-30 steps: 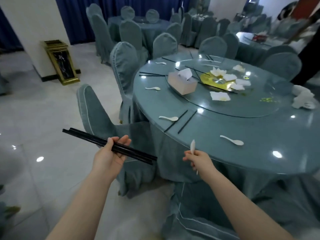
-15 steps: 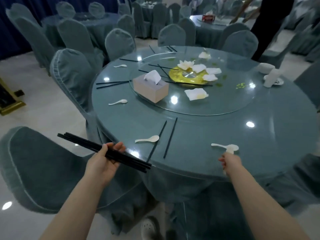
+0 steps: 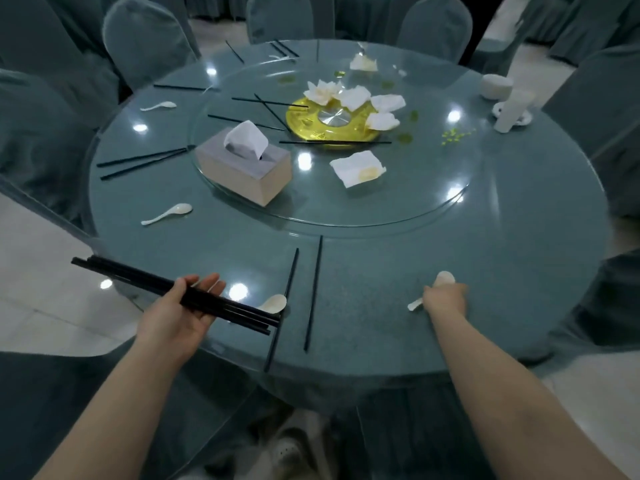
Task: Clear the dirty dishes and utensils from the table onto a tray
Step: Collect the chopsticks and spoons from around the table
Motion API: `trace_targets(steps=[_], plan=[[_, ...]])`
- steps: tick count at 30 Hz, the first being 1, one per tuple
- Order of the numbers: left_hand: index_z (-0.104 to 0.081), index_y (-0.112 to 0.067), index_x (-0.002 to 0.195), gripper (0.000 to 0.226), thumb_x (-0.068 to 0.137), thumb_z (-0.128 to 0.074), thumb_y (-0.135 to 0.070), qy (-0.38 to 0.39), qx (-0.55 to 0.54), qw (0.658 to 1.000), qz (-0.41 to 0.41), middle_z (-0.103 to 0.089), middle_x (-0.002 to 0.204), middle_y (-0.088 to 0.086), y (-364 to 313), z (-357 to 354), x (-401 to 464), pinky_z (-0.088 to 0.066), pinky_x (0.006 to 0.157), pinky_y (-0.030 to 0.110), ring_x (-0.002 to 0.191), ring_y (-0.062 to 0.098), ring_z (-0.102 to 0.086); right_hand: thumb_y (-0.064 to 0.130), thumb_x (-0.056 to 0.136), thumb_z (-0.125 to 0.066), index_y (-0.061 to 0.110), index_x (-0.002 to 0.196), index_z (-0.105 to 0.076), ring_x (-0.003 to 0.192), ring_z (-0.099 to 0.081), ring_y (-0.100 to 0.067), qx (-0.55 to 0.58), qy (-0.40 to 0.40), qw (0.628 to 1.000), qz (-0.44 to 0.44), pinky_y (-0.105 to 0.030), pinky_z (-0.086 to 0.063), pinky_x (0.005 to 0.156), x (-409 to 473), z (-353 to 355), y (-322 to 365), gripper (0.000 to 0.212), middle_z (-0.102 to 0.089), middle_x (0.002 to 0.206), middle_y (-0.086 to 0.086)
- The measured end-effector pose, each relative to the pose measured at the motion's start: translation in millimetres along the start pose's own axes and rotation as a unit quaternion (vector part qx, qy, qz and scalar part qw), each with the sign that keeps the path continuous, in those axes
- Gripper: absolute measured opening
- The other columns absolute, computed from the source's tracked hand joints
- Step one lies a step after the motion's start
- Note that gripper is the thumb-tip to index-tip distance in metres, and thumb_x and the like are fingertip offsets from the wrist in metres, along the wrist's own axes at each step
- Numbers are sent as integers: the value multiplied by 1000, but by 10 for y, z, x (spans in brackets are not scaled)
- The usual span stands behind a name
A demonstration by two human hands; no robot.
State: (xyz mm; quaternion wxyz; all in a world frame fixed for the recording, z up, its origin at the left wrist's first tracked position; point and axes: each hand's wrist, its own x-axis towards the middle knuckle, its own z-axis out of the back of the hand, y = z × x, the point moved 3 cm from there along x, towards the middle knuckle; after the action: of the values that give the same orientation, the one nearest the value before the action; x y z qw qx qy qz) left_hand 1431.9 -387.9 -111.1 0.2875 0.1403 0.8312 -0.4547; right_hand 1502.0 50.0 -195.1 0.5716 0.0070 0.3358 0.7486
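Note:
My left hand [image 3: 180,311] holds a bundle of black chopsticks [image 3: 138,279] over the near left edge of the round teal table [image 3: 485,271]. My right hand [image 3: 445,300] rests on the table at the near right, its fingers closed over a white spoon [image 3: 444,278] whose bowl and handle tip stick out. Another white spoon [image 3: 275,303] lies just right of the bundle, beside a loose pair of chopsticks [image 3: 313,292]. Two more spoons, one [image 3: 168,213] nearer and one [image 3: 158,106] farther, and further chopsticks [image 3: 142,162] lie at the left. No tray is in view.
A glass turntable [image 3: 415,209] carries a tissue box [image 3: 242,164], a gold plate [image 3: 332,123], crumpled napkins [image 3: 356,168] and more chopsticks. A white bowl [image 3: 497,85] and a rolled towel [image 3: 510,110] stand at the far right. Covered chairs [image 3: 145,39] ring the table.
I have stepped up to the table. My right hand, which held a spoon in the air, has come down onto the spoon at the near right. The left hand keeps its chopsticks.

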Motion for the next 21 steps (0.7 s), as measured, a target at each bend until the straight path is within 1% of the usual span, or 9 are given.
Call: trace_targets(steps=[2,4,7,10,12,14,16,19,21], plan=[[-50,-16,87,29,104,-32,-32,0,9,1000,11,-76,84,4,23,-6,64,-51,73,35,85,20,-71,10,85,-57,-2,126,-35,118,-49,-42,-40,-4,999,28,-44,-43,92,-80,-76,55,48,-49,129,-24],[-50,-16,87,29,104,-32,-32,4,14,1000,19,-76,84,4,44,-21,119,-51,74,36,87,20,-70,6,87,-52,-2,127,-39,115,-49,-42,-73,-2,993,89,-46,-43,95,-171,-177,106,43,-47,130,-24],[-49,-16,87,29,104,-31,-32,7,16,999,31,-76,82,4,40,-30,193,-50,74,36,87,20,-69,0,88,-44,-2,120,-48,103,-55,-42,-102,18,979,173,-45,-45,85,-285,-341,140,32,-48,123,-22],[-50,-16,88,29,104,-32,-33,5,9,999,36,-76,85,5,21,14,261,-51,73,36,86,20,-71,-3,88,-42,-1,115,-50,100,-56,-40,-165,34,960,222,-40,-44,80,-355,-443,162,28,-50,119,-22],[-51,-17,89,29,104,-32,-33,2,2,999,39,-76,86,5,14,50,306,-51,73,36,88,21,-70,0,90,-43,0,113,-49,97,-56,-39,-165,48,959,225,-38,-42,74,-382,-484,215,24,-53,115,-21],[-50,-17,89,29,104,-32,-33,-1,-4,999,43,-76,87,5,13,76,339,-52,73,36,88,21,-70,5,92,-42,2,113,-43,94,-57,-40,-161,66,959,224,-36,-40,68,-413,-535,266,21,-58,107,-21],[-50,-16,89,29,104,-32,-33,-2,-7,999,44,-76,86,5,10,88,351,-52,73,36,88,22,-70,14,96,-40,3,113,-40,92,-58,-41,-148,84,958,233,-36,-40,67,-471,-585,312,20,-61,103,-22],[-50,-16,88,30,104,-31,-33,-6,-12,999,44,-76,84,5,8,89,359,-51,74,36,89,21,-69,33,97,-46,3,113,-41,95,-58,-39,-124,117,951,259,-35,-38,67,-549,-635,386,34,-62,106,-19],[-49,-17,87,30,104,-31,-33,-7,-14,999,42,-76,81,4,2,94,365,-50,75,36,89,21,-68,31,94,-53,4,112,-42,94,-58,-39,-144,129,938,287,-35,-39,67,-592,-658,438,35,-61,105,-19]])
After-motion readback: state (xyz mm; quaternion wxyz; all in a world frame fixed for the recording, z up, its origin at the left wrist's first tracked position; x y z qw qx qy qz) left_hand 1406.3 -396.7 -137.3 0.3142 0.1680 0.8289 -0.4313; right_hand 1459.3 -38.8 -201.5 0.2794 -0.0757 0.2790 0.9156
